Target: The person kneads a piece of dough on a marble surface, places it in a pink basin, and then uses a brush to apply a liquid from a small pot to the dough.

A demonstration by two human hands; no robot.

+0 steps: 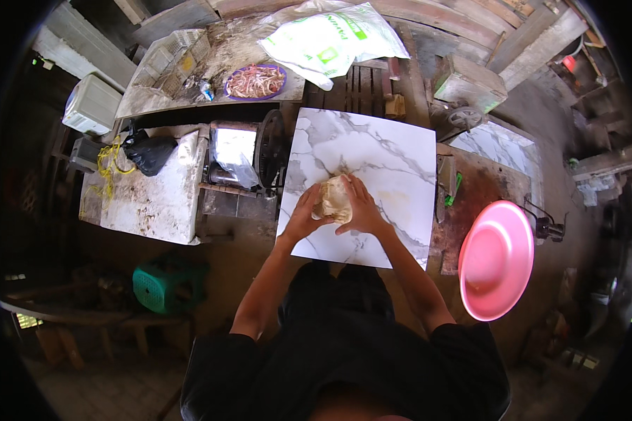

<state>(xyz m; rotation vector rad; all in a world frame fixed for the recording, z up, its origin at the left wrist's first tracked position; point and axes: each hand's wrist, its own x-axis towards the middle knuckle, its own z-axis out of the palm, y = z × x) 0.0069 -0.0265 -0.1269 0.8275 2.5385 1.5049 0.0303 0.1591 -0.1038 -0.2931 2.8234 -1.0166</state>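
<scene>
A pale, cream-coloured lump that looks like dough (336,199) rests on a white marble-patterned board (400,154) in front of me. My left hand (305,216) cups its left side, with the thumb along the near edge. From the other side my right hand (363,210) presses against it, fingers curved over the far right edge. The lump sits between both palms, its top surface uneven and partly covered by my fingers. A faint yellowish smear marks the board right of my right hand.
Left of the board stands a hand-cranked roller machine (235,151) with a large dark wheel (270,149). A pink basin (497,259) lies at the right, near a green-handled tool (454,189). Farther back are a purple-rimmed tray of shredded pieces (255,82) and a white sack (333,45).
</scene>
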